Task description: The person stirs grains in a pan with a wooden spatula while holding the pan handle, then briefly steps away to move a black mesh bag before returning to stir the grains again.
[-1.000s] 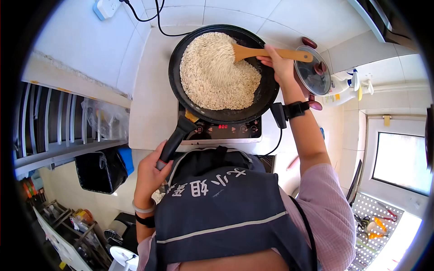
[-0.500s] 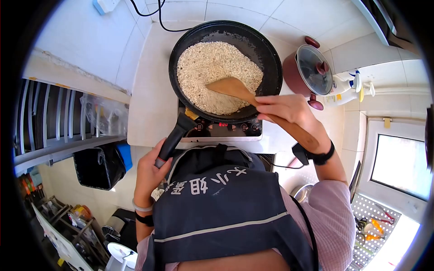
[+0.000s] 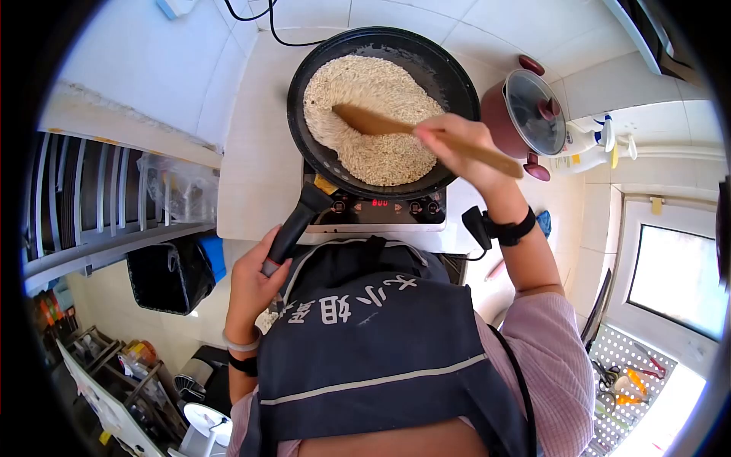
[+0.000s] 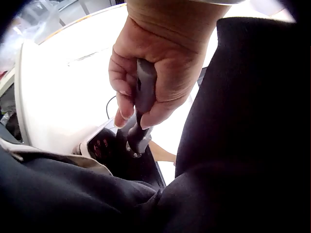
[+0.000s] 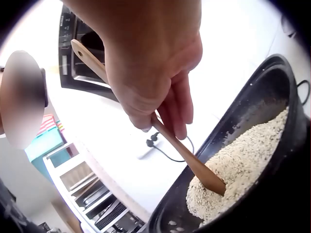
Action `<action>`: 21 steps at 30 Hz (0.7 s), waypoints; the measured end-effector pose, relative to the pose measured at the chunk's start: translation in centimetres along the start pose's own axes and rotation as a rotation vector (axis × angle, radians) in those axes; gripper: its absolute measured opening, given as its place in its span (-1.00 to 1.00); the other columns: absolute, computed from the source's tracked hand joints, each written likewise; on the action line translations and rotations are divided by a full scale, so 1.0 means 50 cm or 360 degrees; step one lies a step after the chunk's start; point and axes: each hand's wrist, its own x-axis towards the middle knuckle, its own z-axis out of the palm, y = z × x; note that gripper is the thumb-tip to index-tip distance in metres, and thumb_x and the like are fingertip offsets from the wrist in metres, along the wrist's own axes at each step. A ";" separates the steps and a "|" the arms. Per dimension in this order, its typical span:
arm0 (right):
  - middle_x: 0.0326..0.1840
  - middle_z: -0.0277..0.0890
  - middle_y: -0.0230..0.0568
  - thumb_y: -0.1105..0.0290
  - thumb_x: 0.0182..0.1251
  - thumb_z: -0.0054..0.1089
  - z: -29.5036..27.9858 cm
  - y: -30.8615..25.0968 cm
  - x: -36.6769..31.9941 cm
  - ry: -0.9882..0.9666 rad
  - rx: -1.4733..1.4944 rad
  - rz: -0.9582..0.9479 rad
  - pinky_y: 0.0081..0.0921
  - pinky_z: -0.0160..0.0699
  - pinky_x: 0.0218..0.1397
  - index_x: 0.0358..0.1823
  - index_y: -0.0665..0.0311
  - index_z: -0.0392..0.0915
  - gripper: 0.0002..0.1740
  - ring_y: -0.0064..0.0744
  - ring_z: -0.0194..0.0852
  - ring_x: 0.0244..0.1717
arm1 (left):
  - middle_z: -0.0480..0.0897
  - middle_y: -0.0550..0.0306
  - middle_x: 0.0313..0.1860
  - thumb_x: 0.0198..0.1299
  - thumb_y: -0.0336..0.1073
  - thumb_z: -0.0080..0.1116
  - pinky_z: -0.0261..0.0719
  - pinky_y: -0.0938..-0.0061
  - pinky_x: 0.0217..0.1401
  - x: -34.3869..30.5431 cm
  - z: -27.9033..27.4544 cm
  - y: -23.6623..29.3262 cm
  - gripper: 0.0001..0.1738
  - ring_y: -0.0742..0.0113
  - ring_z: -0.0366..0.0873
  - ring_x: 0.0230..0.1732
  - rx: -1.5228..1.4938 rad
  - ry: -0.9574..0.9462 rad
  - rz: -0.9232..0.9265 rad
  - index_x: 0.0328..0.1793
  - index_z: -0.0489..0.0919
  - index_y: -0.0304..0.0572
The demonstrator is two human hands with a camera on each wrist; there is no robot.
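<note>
A black frying pan (image 3: 457, 80) holds a wide heap of pale grains (image 3: 381, 164) and stands on an induction cooker (image 3: 381, 215). The person's left hand (image 3: 257, 276) grips the pan's black handle (image 3: 293, 228); the left wrist view shows the fingers and thumb of that hand (image 4: 150, 73) round its end. In the right hand (image 3: 464, 148) is a wooden spatula (image 3: 365, 119), its blade pushed into the grains. The right wrist view has the right hand (image 5: 150, 77) pinching the spatula shaft (image 5: 177, 145), the blade tip buried in the heap.
To the pan's right stands a dark red pot with a glass lid (image 3: 535, 114), with spray bottles (image 3: 582, 145) beyond it. A dish rack (image 3: 99, 190) and a black bin (image 3: 169, 278) are at the left. Black cables run along the wall behind.
The right hand first came back toward the body with the spatula, then moved forward again, its blade now pointing left in the grains. The grain heap has shifted shape; the left hand keeps its grip.
</note>
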 end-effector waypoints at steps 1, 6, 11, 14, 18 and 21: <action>-0.40 0.68 -0.17 0.40 0.27 0.39 0.000 0.018 0.002 0.0071 0.0004 0.0095 -0.54 0.64 -0.44 -0.26 0.35 0.68 -0.85 -0.39 0.68 -0.47 | 0.70 -0.16 -0.09 0.09 -0.49 0.33 0.56 0.49 -0.03 0.001 0.001 0.002 -0.37 0.23 0.68 -0.18 0.0004 0.0018 0.0026 0.36 0.50 -0.25; -0.38 0.73 -0.18 0.30 0.32 0.38 -0.049 0.088 -0.004 0.0374 -0.0188 0.0485 -0.58 0.64 -0.30 -0.24 0.27 0.71 -0.82 -0.49 0.71 -0.40 | 0.70 -0.18 -0.09 0.07 -0.48 0.34 0.58 0.45 -0.03 0.000 0.000 0.002 -0.36 0.11 0.71 -0.15 0.0014 0.0030 0.0013 0.37 0.51 -0.20; -0.31 0.73 -0.23 0.28 0.34 0.38 -0.122 0.077 0.010 0.0433 -0.0232 0.0711 -0.62 0.60 -0.17 -0.17 0.38 0.68 -0.73 -0.54 0.65 -0.36 | 0.70 -0.17 -0.13 0.06 -0.48 0.34 0.58 0.45 -0.08 0.002 0.002 -0.003 -0.35 0.11 0.69 -0.24 0.0041 0.0032 0.0019 0.37 0.51 -0.18; -0.26 0.75 -0.18 0.26 0.24 0.46 -0.100 0.108 0.025 0.0457 -0.0237 0.0683 -0.59 0.59 -0.17 -0.19 0.29 0.75 -0.75 -0.56 0.68 -0.28 | 0.67 -0.04 -0.23 0.08 -0.49 0.33 0.52 0.53 -0.17 0.002 0.004 0.000 -0.36 0.33 0.55 -0.34 0.0015 0.0036 0.0021 0.36 0.51 -0.22; -0.23 0.75 -0.17 0.36 0.24 0.44 0.005 0.110 0.021 0.0210 0.0154 0.0604 -0.59 0.61 -0.24 -0.15 0.29 0.74 -0.79 -0.58 0.67 -0.29 | 0.60 0.11 -0.34 0.08 -0.48 0.32 0.45 0.57 -0.27 0.002 0.002 0.004 -0.37 0.47 0.39 -0.42 -0.0014 0.0031 0.0011 0.36 0.51 -0.25; -0.28 0.74 -0.19 0.40 0.25 0.42 0.024 0.047 0.028 0.0102 0.0348 0.0396 -0.58 0.61 -0.33 -0.16 0.28 0.74 -0.83 -0.53 0.67 -0.36 | 0.70 -0.11 -0.16 0.09 -0.49 0.33 0.55 0.53 -0.11 0.002 -0.009 0.022 -0.37 0.31 0.61 -0.30 0.0020 -0.0082 -0.0195 0.37 0.51 -0.23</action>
